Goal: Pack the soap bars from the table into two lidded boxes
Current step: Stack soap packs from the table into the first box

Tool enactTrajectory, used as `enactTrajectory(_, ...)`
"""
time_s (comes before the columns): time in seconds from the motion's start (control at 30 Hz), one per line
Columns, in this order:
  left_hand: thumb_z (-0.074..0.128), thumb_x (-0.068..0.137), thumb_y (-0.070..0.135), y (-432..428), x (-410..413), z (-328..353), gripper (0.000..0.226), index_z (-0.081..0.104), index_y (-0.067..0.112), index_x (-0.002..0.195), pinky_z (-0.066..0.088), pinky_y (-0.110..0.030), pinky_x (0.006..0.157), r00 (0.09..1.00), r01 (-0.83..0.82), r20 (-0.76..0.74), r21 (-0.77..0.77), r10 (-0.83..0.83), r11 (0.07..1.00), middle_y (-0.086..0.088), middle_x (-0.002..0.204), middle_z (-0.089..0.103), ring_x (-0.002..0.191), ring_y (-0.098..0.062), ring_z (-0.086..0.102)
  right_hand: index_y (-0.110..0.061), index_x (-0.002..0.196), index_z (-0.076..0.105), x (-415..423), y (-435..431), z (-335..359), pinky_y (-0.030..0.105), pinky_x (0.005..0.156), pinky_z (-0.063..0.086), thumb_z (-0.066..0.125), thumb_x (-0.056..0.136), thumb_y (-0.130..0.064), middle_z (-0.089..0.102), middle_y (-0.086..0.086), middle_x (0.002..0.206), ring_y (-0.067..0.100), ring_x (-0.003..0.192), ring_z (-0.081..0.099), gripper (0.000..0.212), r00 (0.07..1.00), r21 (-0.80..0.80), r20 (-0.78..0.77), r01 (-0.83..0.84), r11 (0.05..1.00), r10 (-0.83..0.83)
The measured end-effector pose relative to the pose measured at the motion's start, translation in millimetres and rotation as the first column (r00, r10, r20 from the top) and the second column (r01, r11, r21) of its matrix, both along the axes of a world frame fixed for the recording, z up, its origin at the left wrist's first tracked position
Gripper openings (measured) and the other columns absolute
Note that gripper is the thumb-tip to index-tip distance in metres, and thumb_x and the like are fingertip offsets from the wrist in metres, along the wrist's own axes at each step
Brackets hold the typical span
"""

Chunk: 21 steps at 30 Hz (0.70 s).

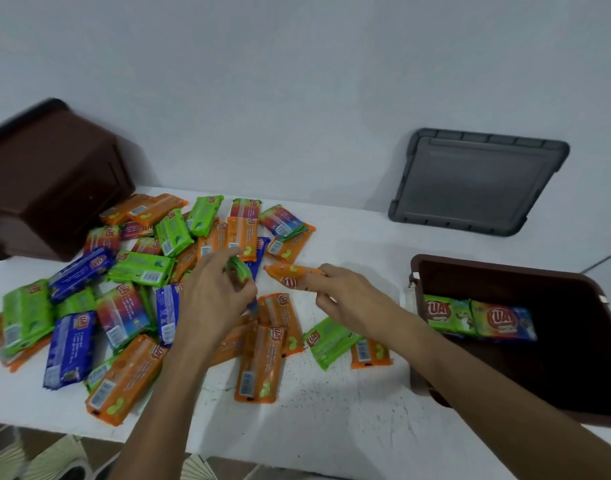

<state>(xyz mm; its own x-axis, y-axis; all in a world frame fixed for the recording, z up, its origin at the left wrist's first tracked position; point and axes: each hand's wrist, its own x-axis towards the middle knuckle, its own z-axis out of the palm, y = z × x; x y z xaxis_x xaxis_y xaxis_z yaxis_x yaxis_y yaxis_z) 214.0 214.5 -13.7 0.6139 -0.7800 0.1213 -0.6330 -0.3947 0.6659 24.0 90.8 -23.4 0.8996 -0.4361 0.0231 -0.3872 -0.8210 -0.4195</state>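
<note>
Holding 2 picks over the bench [331, 410]: left grip [214, 299] curls round a green soap bar [240, 268], right grip [349, 299] pinches an orange soap bar [290, 273], likely bound for the open brown box [498, 267].

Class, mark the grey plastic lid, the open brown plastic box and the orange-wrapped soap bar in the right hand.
Grey plastic lid [477, 183]: head view, flat centre.
Open brown plastic box [504, 269]: head view, far rim.
Orange-wrapped soap bar [290, 274]: head view, wrapper middle.
</note>
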Motion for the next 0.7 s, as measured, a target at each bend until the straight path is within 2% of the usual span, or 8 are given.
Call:
enactTrajectory(0.07, 0.073, 0.079, 0.019, -2, -13, 15, 0.051, 0.057, 0.030, 0.126, 0.057, -0.036, 0.069, 1.000, 0.005, 0.002, -0.121, -0.005, 0.993, 0.007, 0.128, 0.058, 0.097, -0.011, 0.062, -0.023, 0.126, 0.061, -15, -4, 14, 0.031, 0.065, 0.041, 0.047, 0.091, -0.005, 0.051, 0.000, 0.087, 0.014, 0.072, 0.046, 0.041, 0.992, 0.044, 0.125, 0.030, 0.999, -0.035)
enactTrajectory(0.13, 0.072, 0.081, 0.015, -5, -24, 27, 0.050, 0.057, 0.032, 0.125, 0.057, -0.032, 0.066, 0.999, 0.003, -0.051, -0.211, -0.015, 0.977, 0.017, 0.123, 0.052, 0.097, -0.008, 0.061, -0.025, 0.128, 0.061, -34, -8, 28, 0.027, 0.064, 0.042, 0.048, 0.091, -0.003, 0.052, -0.003, 0.085, 0.010, 0.070, 0.046, 0.045, 0.967, 0.085, 0.244, 0.061, 0.995, -0.080)
enactTrajectory(0.2, 0.070, 0.083, 0.012, -11, -33, 33, 0.051, 0.055, 0.035, 0.126, 0.058, -0.035, 0.075, 0.990, 0.035, -0.118, -0.285, -0.072, 0.958, 0.021, 0.125, 0.048, 0.107, -0.012, 0.061, -0.026, 0.128, 0.060, -56, -13, 41, 0.030, 0.067, 0.047, 0.050, 0.091, -0.002, 0.060, 0.002, 0.091, 0.015, 0.075, 0.055, 0.045, 0.932, 0.131, 0.335, 0.102, 0.986, -0.140)
enactTrajectory(0.3, 0.068, 0.084, 0.004, -25, -48, 35, 0.057, 0.053, 0.036, 0.129, 0.058, -0.044, 0.082, 0.945, 0.092, -0.262, -0.364, -0.197, 0.927, 0.012, 0.130, 0.053, 0.112, -0.016, 0.061, -0.024, 0.128, 0.060, -94, -19, 56, 0.035, 0.070, 0.053, 0.052, 0.094, -0.005, 0.066, 0.003, 0.101, 0.015, 0.081, 0.062, 0.040, 0.875, 0.201, 0.414, 0.181, 0.963, -0.250)
enactTrajectory(0.43, 0.061, 0.083, -0.014, -48, -87, 35, 0.062, 0.054, 0.025, 0.132, 0.055, -0.046, 0.090, 0.819, 0.084, -0.468, -0.475, -0.332, 0.876, 0.004, 0.133, 0.055, 0.113, -0.016, 0.061, -0.034, 0.124, 0.057, -149, -24, 75, 0.044, 0.066, 0.055, 0.049, 0.098, -0.012, 0.068, -0.005, 0.094, 0.021, 0.075, 0.066, 0.035, 0.814, 0.324, 0.387, 0.320, 0.890, -0.433)
enactTrajectory(0.57, 0.056, 0.085, -0.017, -70, -130, 31, 0.057, 0.052, 0.017, 0.131, 0.058, -0.031, 0.082, 0.712, 0.071, -0.566, -0.531, -0.415, 0.845, 0.019, 0.113, 0.064, 0.099, -0.006, 0.065, -0.037, 0.118, 0.058, -205, -39, 79, 0.045, 0.073, 0.059, 0.047, 0.099, -0.008, 0.066, -0.003, 0.107, 0.025, 0.090, 0.067, 0.036, 0.797, 0.474, 0.307, 0.347, 0.810, -0.521)
enactTrajectory(0.6, 0.055, 0.086, -0.016, -75, -140, 28, 0.056, 0.052, 0.017, 0.131, 0.058, -0.031, 0.080, 0.686, 0.060, -0.590, -0.537, -0.425, 0.841, 0.015, 0.115, 0.064, 0.099, -0.008, 0.066, -0.035, 0.117, 0.059, -217, -42, 77, 0.045, 0.074, 0.060, 0.048, 0.099, -0.006, 0.065, -0.006, 0.110, 0.026, 0.094, 0.067, 0.037, 0.800, 0.532, 0.278, 0.333, 0.778, -0.532)
enactTrajectory(0.7, 0.058, 0.088, -0.010, -89, -165, 17, 0.053, 0.054, 0.022, 0.130, 0.057, -0.036, 0.082, 0.634, 0.050, -0.637, -0.532, -0.438, 0.846, -0.005, 0.126, 0.058, 0.110, -0.021, 0.063, -0.032, 0.117, 0.060, -245, -51, 65, 0.037, 0.082, 0.060, 0.052, 0.095, 0.001, 0.064, -0.010, 0.116, 0.014, 0.106, 0.066, 0.040, 0.817, 0.671, 0.174, 0.311, 0.673, -0.550)
